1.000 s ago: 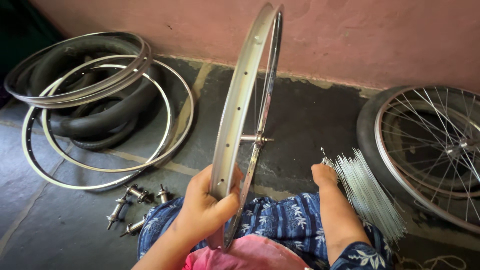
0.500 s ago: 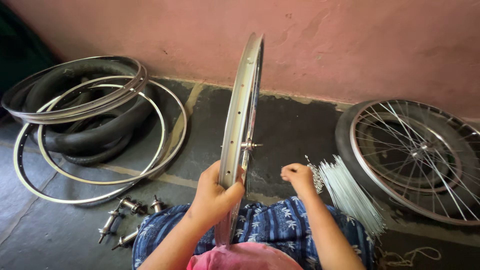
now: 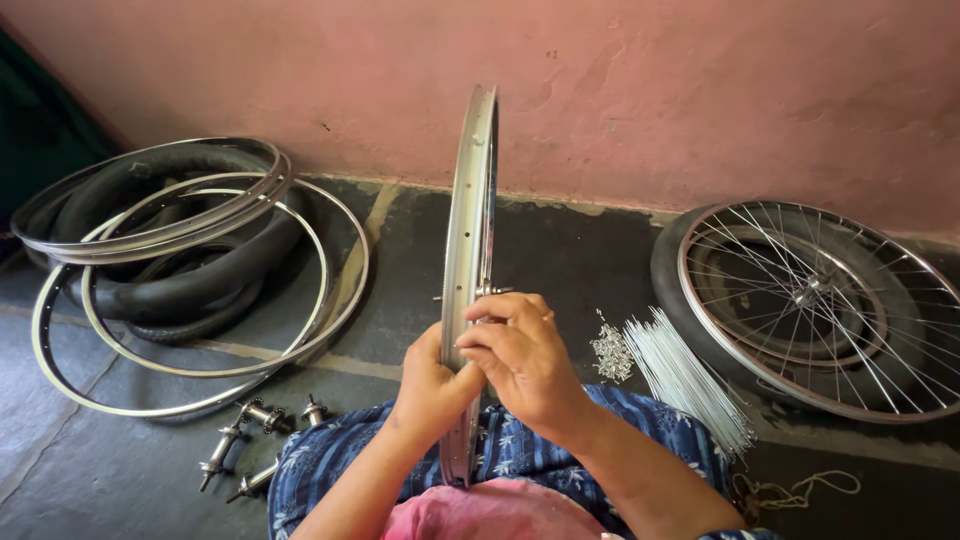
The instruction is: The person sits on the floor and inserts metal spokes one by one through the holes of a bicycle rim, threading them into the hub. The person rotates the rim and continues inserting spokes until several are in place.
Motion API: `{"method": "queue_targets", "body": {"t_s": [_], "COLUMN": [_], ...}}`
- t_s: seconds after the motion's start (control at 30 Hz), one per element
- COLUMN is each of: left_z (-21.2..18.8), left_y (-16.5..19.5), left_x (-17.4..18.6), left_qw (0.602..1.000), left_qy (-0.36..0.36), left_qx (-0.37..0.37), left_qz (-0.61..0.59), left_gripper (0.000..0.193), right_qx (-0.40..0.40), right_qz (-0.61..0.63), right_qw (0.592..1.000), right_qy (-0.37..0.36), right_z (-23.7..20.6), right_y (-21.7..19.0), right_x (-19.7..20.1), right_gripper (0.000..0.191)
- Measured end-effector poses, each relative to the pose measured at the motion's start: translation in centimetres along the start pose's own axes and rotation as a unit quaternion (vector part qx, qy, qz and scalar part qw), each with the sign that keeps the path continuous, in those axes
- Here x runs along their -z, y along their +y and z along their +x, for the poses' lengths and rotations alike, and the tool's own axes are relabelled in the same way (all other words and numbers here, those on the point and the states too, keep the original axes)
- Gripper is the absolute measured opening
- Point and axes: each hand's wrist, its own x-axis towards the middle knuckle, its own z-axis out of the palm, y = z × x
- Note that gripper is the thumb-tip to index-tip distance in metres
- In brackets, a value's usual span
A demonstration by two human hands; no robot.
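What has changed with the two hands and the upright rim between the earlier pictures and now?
The right hand left the bundle of loose silver spokes on the floor and moved left to the upright silver metal wheel rim, where its fingers now meet at the hub. The rim has turned more edge-on to the camera. The left hand keeps its hold on the rim's lower part. The stacked rims and tyres and the spoked wheel stayed put.

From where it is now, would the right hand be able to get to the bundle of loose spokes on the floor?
Probably yes. The right hand is at the upright rim, and the spoke bundle lies on the floor just to its right, beside the knee, with nothing between them.
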Motion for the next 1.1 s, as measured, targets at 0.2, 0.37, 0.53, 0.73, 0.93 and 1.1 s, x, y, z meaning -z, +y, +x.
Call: {"method": "queue_targets", "body": {"t_s": [0.2,0.37,0.53,0.73,0.93,1.1], "left_z": [0.1,-0.2,-0.2,-0.4,-0.7,-0.9], "left_y": [-0.4,-0.2,-0.3,-0.5,0.4,1.5], "left_x": [-0.2,-0.7,-1.0,-1.0,-0.8,-1.0], "left_qw": [0.999,0.999,0.994,0.991,0.995,0.993], "left_qy": [-0.003,0.011,0.011,0.011,0.008,-0.010], "left_qx": [-0.039,-0.016,-0.062,-0.103,-0.042,-0.088], "left_qz": [0.003,0.044,0.089,0.088,0.094,0.078], "left_gripper": [0.024,0.027,0.027,0.028,0.023,0.030], "right_qx": [0.020,0.059,0.058,-0.012,-0.023,-0.056], "right_qz": [-0.024,-0.036,-0.049,0.081,0.055,0.084], "right_qw": [0.999,0.997,0.996,0.995,0.998,0.995], "right_qy": [-0.028,-0.046,-0.043,-0.060,-0.019,0.007], "right_z": [0.2,0.4,0.6,0.3,-2.1,-2.9], "right_y": [-0.6,-0.7,-1.1,0.2,1.0,1.7], "right_x": [-0.3,0.9,1.1,1.3,0.0,-0.8], "right_gripper": [0.020,0.020,0.019,0.037,0.037,0.056]}}
